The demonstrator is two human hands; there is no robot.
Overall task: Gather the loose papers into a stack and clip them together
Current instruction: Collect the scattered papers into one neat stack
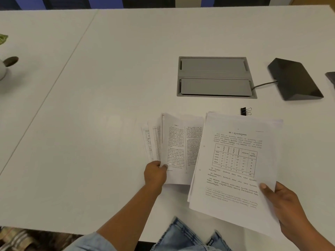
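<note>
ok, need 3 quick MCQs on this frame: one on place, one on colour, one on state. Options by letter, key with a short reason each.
1. Where does the binder clip lie?
A. on the table beyond the papers
B. clamped on the stack
C. in the left hand

2. What colour is the clip's body?
A. red
B. black
C. white

3. How are the papers held?
A. all flat on the table, untouched
B. all in one squared stack
C. split, a fanned batch in the left hand, a stack in the right hand

Key: 1 A, it sits alone on the white table past the stack's far edge. 2 B, dark body with wire handles. 3 C, each hand grips its own batch.
</note>
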